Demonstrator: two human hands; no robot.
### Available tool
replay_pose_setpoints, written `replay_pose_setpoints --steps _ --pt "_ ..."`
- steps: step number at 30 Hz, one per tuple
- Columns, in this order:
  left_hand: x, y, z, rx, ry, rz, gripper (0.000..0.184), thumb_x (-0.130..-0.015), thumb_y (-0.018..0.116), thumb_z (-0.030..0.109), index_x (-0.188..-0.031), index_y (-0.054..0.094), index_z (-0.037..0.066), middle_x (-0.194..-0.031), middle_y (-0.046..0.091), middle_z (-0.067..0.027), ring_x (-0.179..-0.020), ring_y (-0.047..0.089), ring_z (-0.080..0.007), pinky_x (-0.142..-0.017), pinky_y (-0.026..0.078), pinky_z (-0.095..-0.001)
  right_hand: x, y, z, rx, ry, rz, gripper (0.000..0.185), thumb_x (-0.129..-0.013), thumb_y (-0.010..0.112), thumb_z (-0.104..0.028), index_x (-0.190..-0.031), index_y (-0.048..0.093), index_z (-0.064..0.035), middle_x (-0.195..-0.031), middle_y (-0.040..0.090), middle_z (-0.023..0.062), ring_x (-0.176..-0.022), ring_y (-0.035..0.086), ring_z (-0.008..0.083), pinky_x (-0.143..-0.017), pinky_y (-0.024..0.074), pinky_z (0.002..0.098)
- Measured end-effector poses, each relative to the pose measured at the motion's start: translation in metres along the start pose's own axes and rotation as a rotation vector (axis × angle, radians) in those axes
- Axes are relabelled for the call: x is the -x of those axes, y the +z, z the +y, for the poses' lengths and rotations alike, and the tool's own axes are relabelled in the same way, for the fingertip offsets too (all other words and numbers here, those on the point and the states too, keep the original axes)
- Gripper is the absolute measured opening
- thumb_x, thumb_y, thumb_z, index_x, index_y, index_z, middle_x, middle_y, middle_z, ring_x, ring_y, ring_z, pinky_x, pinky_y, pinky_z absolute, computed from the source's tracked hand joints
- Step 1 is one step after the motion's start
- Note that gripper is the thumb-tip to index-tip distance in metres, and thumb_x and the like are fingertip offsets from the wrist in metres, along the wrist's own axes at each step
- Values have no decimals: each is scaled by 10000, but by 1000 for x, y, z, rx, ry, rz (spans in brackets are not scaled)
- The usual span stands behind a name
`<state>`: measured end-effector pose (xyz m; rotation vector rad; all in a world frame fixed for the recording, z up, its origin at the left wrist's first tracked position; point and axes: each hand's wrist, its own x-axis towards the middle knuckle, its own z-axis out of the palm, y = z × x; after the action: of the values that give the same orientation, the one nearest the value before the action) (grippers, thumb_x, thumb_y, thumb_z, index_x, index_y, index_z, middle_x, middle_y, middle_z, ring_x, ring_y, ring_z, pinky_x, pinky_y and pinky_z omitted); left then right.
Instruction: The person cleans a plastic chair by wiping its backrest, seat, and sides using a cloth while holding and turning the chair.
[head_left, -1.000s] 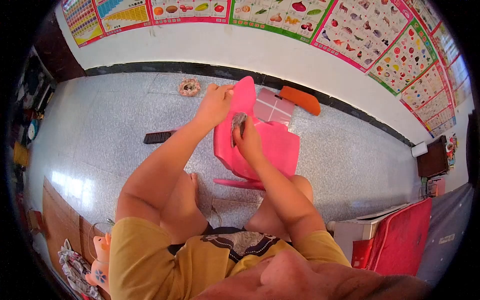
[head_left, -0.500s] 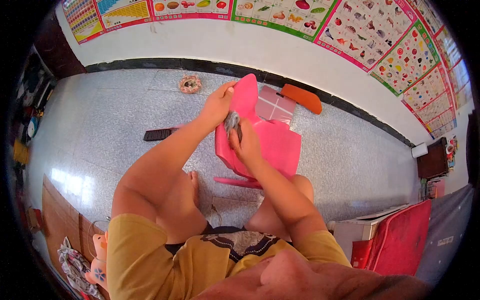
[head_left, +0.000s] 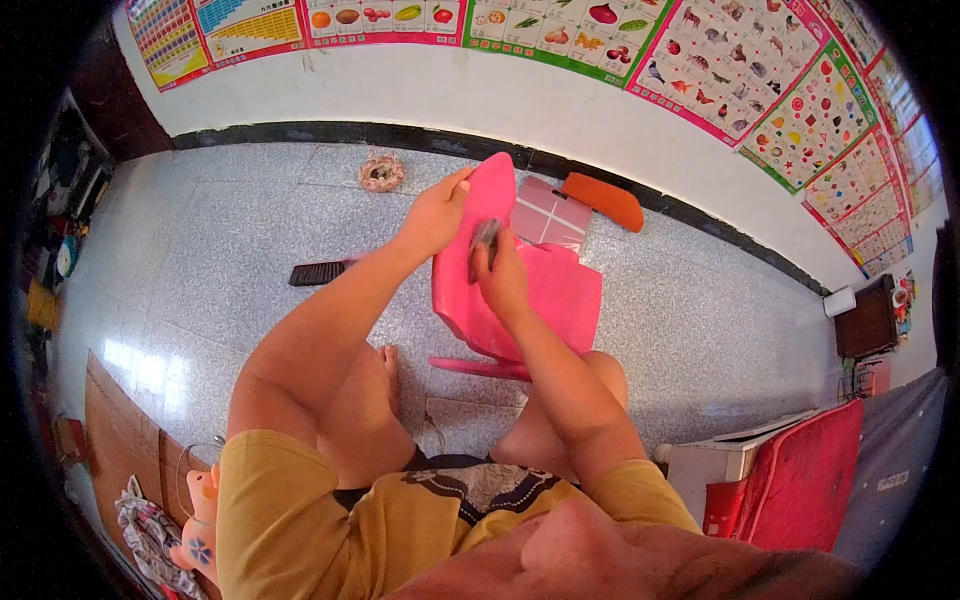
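A pink plastic chair (head_left: pixel 560 300) stands tilted between my knees. My left hand (head_left: pixel 437 215) is closed on the left edge of its upright pink part, near the rounded top. In my right hand (head_left: pixel 502 275) is a crumpled grey cloth (head_left: pixel 484 240), which lies against the inner face of that part, just below and right of my left hand. The fingers of my right hand are wrapped round the cloth, and part of it is hidden by them.
Behind the chair lie a pink patterned board (head_left: pixel 548 212) and an orange piece (head_left: pixel 603 201). A black-bristled brush (head_left: pixel 318 273) and a round woven item (head_left: pixel 381 173) are on the floor to the left. A red-covered item (head_left: pixel 805 470) stands at the right.
The cloth and my right hand moved left towards the chair part's edge, then back right and slightly up. My left hand stays on the edge.
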<state>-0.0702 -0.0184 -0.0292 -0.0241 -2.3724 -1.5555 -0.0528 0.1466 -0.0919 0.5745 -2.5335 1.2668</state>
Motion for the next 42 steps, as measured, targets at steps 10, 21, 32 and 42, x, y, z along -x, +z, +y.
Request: replay_pose_setpoints --steps 10,21,32,42 --pt "0 1 -1 -25 -24 -4 466 -1074 423 348 -1415 547 55 -1345 616 -227 -1269 576 -384 -1066 450 -413 -6 -3 -9 -14 -184 46 302 -950 623 -183 -1190 526 -27 -1050 610 271 -935 626 469 -752 496 514" --pt "1 0 1 -34 -50 -7 463 -1068 439 348 -1406 557 55 -1348 612 -226 -1264 580 -382 -1063 455 -409 -12 29 95 196 298 -112 322 -979 564 -282 -1182 557 -32 -1038 673 272 -967 648 479 -832 498 580" --pt "0 -2 -1 -95 5 10 449 -1065 435 344 -1410 563 87 -1331 622 -222 -1238 590 -397 -1048 467 -428 -29 -14 17 -191 -74 320 322 -961 614 -105 -1267 576 -12 -1142 649 214 -1026 658 367 -911 524 412" --pt "-1 2 -7 -78 39 17 450 -1069 426 330 -1408 562 65 -1332 618 -233 -1244 587 -395 -1050 462 -431 -28 0 11 -11 -363 140 632 -856 617 70 -1459 484 -64 -1482 479 220 -1300 506 433 -1091 417 456"
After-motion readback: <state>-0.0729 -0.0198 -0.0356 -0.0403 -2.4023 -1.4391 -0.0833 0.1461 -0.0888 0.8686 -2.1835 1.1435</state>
